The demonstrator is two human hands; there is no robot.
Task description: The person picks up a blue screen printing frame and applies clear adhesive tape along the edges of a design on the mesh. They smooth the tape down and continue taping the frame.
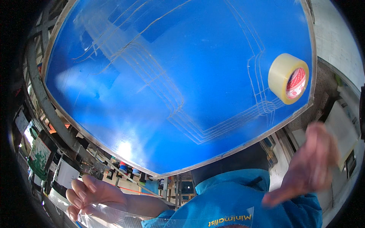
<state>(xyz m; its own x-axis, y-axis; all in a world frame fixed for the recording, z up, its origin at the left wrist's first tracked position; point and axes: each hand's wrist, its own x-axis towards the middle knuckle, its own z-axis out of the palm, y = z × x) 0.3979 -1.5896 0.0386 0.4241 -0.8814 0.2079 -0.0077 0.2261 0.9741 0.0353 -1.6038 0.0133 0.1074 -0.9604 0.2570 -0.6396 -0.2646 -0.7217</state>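
At the lower left, my left hand (93, 195) has its fingers curled closed on a clear plastic strip (163, 221). The strip, which looks like a length of clear tape, stretches rightward in front of my teal shirt, and its far end hangs loose near the chest. My right hand (310, 165) is raised off the table's right front edge, smeared by motion. Its thumb points away from the other fingers, and nothing shows in it. A roll of clear packing tape (279, 76) with a red and white core rests on the blue tabletop (213, 83) near its right edge.
Thin scratch-like lines and a strip of clear film (144, 64) mark the blue surface, which has a pale raised rim. Metal framing (49, 102) and stacked goods (42, 157) stand at the left. At the right lies a pale panel (344, 121) beyond the table.
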